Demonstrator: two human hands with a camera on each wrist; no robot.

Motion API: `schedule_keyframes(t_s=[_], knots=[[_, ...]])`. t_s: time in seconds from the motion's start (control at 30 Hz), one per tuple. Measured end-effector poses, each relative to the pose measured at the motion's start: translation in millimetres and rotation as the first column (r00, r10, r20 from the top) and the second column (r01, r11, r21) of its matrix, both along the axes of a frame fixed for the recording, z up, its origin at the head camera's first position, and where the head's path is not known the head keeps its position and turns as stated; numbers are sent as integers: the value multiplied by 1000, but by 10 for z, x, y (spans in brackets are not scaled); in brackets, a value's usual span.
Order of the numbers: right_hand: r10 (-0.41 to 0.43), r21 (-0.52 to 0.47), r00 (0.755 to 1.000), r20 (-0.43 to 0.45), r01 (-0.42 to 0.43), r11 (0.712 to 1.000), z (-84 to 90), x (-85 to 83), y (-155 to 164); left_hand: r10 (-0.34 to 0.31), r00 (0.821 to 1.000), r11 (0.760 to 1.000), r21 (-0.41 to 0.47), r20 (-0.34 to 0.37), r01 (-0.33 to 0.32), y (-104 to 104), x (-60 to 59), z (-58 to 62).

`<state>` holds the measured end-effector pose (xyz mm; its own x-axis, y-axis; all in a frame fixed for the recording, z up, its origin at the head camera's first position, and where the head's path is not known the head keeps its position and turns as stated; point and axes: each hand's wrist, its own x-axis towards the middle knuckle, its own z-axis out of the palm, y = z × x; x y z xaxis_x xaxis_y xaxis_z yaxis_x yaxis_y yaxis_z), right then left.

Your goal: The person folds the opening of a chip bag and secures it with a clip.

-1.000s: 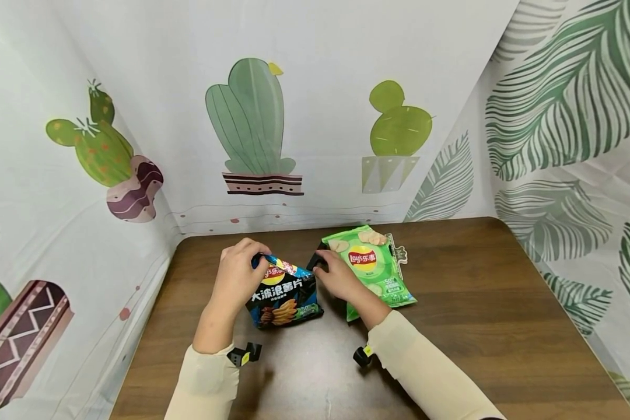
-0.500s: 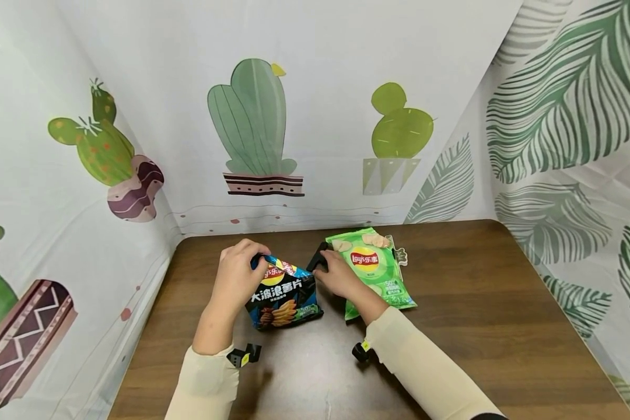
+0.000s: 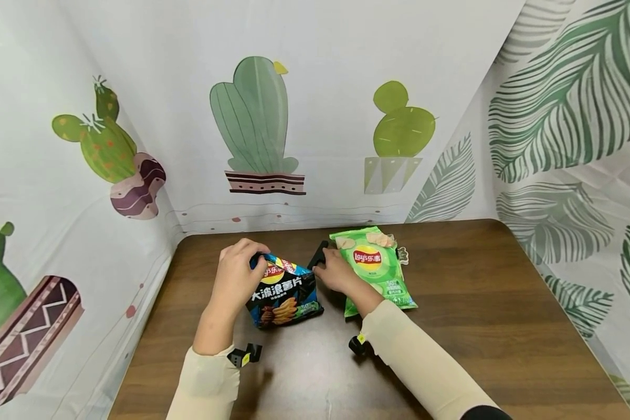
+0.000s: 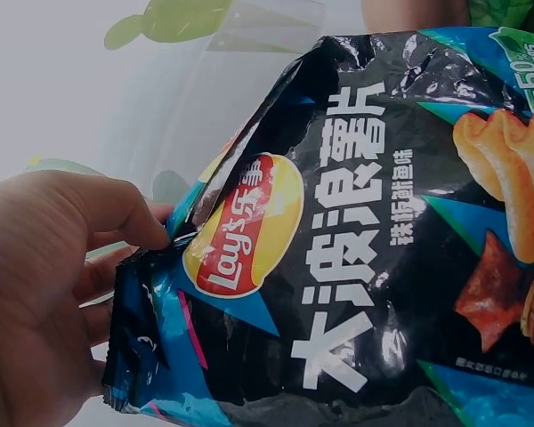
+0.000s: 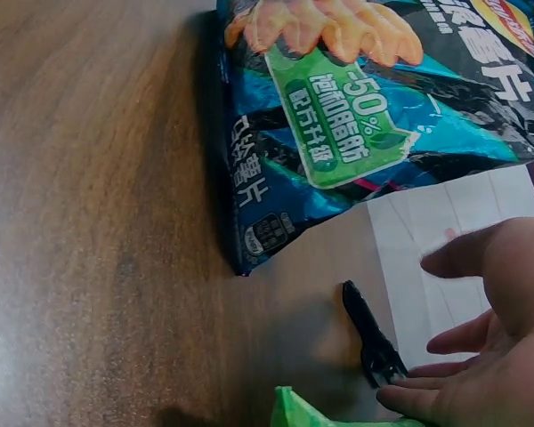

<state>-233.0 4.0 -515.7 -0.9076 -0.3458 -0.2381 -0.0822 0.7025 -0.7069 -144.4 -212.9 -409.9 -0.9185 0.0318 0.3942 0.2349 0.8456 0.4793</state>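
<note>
My left hand (image 3: 240,274) pinches the upper left corner of a black and blue bag of potato chips (image 3: 280,296). The bag stands tilted on the table, its top edge slanting down to the right; in the left wrist view the thumb and fingers grip its crimped end (image 4: 129,334). My right hand (image 3: 338,271) is between this bag and a green bag of chips (image 3: 394,274). In the right wrist view its thumb is apart from the fingers, and the fingertips reach a slim black plastic piece (image 5: 367,329). Its exact kind is unclear.
A pale clip with a crown-shaped end (image 3: 402,255) sticks out behind the green bag's right side. The wooden table (image 3: 478,326) ends at a white cloth backdrop (image 3: 325,116) with printed cacti and leaves.
The right wrist has shifted slightly left, and the slim black piece shows more plainly beyond the fingers. My left hand keeps its grip on the black and blue bag.
</note>
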Motion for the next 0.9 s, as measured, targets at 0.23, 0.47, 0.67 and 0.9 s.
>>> schedule_keyframes(t_s=[0.23,0.47,0.67,0.9], knots=[[5,1,1000,-3,-5,1000,-45,-51,-13,5,1000,1000,4,-8,-5,-6,8,-13],[20,60,1000,-17,-19,998,-55,-99,-63,6,1000,1000,4,-21,-6,-12,5,-26],[21,100,999,-39,-17,995,-41,-109,-81,6,1000,1000,4,-30,-6,-10,4,-29],[41,157,997,-65,-31,987,-78,-141,-99,5,999,1000,6,-49,-5,-15,-4,-38]])
